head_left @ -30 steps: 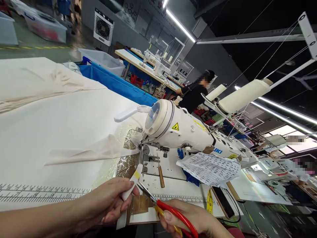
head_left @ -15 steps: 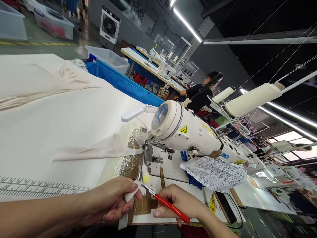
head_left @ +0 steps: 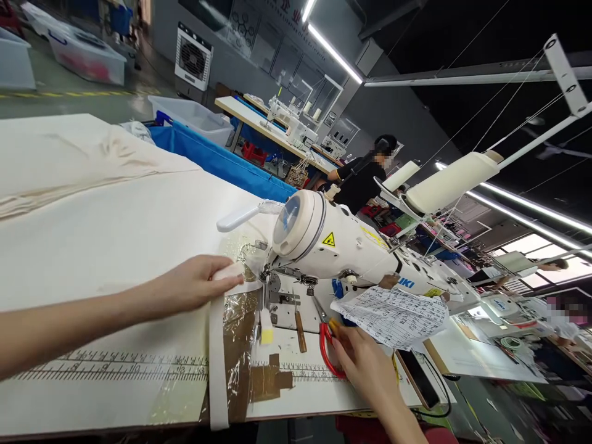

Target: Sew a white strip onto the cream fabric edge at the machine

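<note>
My left hand point(head_left: 203, 280) is closed on the top end of a white fabric strip point(head_left: 217, 364), just left of the sewing machine's needle area. The strip hangs down over the table's front edge. My right hand point(head_left: 367, 364) has its fingers on the scissors point(head_left: 325, 345), which have red and yellow handles. Their blades point up and left, beside the sewing machine point(head_left: 351, 240) bed. Between the hands lie a wooden-handled awl point(head_left: 300, 330) and a small brush-like piece with a yellow end point(head_left: 266, 330).
A handwritten sheet point(head_left: 393, 317) leans by the machine, with a phone point(head_left: 419, 377) to its right. Cream fabric point(head_left: 92, 163) lies on the table's far left. A printed ruler point(head_left: 115, 365) runs along the front. Behind are a blue bin point(head_left: 222, 163) and a person point(head_left: 361, 179).
My left hand has moved up and left with the strip, now stretched out long. My right hand has carried the scissors right, away from the strip and onto the table beside the machine bed.
</note>
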`<action>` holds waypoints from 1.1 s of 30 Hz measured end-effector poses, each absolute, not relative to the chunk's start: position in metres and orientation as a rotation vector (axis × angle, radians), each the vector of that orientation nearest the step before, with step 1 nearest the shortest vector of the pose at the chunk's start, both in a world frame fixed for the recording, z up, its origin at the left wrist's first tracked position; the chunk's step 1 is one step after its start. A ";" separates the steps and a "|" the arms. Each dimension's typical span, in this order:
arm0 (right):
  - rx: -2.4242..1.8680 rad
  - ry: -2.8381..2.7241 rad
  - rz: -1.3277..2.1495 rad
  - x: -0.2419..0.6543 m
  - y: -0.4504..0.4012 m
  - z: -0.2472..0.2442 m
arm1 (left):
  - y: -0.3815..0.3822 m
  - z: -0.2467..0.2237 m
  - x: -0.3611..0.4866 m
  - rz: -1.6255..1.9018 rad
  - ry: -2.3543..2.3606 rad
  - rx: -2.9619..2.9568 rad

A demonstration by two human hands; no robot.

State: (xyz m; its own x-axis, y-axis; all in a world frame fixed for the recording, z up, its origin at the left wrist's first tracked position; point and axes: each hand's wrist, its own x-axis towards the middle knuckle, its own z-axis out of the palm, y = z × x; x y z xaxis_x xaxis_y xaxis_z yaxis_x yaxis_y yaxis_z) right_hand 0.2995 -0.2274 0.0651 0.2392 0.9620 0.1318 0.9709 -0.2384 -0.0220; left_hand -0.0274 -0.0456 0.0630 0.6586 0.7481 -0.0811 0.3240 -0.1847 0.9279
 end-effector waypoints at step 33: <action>-1.722 -1.180 0.175 0.177 -0.173 0.015 | 0.017 0.037 0.047 0.319 0.942 2.657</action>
